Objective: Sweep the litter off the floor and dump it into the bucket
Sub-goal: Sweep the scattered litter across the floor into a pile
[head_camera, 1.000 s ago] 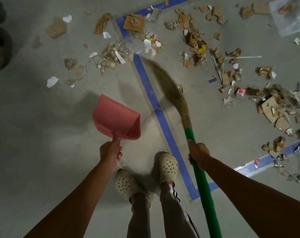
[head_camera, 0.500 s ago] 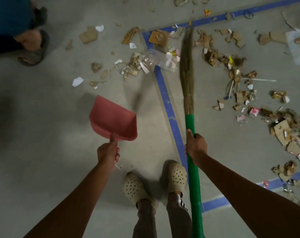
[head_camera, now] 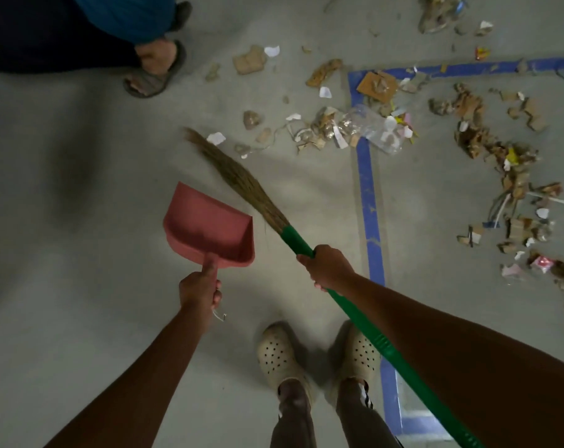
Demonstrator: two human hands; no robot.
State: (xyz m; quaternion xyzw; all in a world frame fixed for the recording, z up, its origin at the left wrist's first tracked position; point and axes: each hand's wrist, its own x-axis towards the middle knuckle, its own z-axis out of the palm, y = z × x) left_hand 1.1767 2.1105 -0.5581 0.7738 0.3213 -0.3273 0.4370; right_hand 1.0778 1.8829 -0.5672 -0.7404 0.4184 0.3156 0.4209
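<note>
My left hand point(head_camera: 200, 290) grips the handle of a red dustpan point(head_camera: 206, 225), held above the floor with its mouth pointing away from me. My right hand point(head_camera: 327, 267) grips the green handle of a broom point(head_camera: 242, 181), whose brown bristles slant up and to the left, their tip near a white paper scrap point(head_camera: 216, 138). Litter point(head_camera: 326, 127) of cardboard bits, paper and clear plastic lies scattered across the grey floor ahead and to the right. No bucket is in view.
Another person's sandalled foot point(head_camera: 153, 71) and blue clothing stand at the upper left. Blue tape lines point(head_camera: 369, 202) mark a rectangle on the floor. My own feet in cream clogs point(head_camera: 279, 354) are at the bottom centre.
The broom has swung from pointing straight ahead over the tape line to slanting left, its tip now left of the litter. The view has turned left, showing more of the other person.
</note>
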